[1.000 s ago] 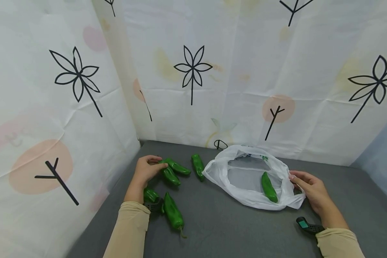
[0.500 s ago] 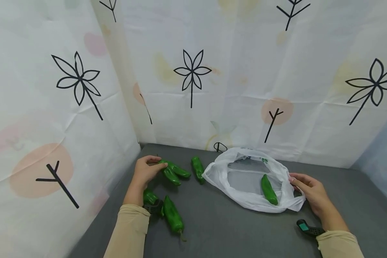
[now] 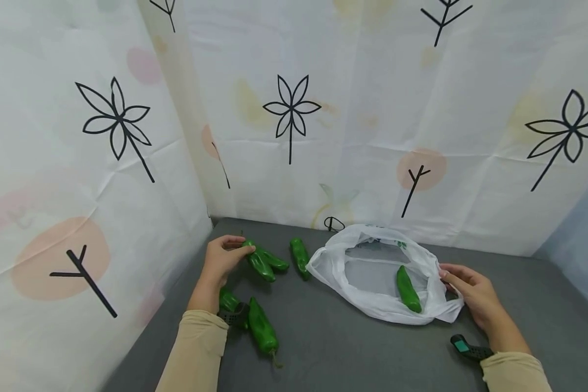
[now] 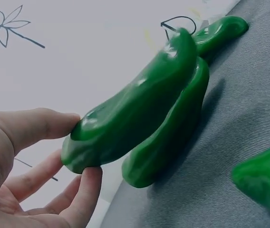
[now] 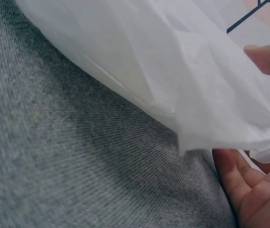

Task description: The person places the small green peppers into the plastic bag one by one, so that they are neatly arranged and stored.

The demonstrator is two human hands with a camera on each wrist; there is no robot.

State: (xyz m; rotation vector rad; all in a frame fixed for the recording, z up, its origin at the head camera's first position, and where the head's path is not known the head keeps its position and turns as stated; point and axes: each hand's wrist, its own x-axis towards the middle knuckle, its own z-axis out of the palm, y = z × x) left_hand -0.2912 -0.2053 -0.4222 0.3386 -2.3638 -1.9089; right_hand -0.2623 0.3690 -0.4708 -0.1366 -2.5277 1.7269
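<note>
My left hand (image 3: 221, 260) pinches a green pepper (image 4: 135, 102) by one end, thumb on top and fingers beneath. In the left wrist view this pepper slants up over a second green pepper (image 4: 173, 128) lying on the grey table. At the right, my right hand (image 3: 472, 286) grips the edge of a white plastic bag (image 3: 372, 305) between thumb and fingers. The bag lies with its mouth spread wide, and one green pepper (image 3: 408, 289) rests inside near its right side. In the right wrist view the bag's film (image 5: 144, 61) covers part of the fingers.
Another green pepper (image 3: 300, 258) lies just left of the bag. Nearer the front, a long pepper with a stem (image 3: 263, 329) lies beside one partly hidden by the left wrist (image 3: 228, 299). A printed white cloth (image 3: 294, 179) stands behind the grey table (image 3: 343, 354).
The pinched pepper has shifted slightly and now covers more of the pepper behind it. The right hand and the bag hold almost the same place.
</note>
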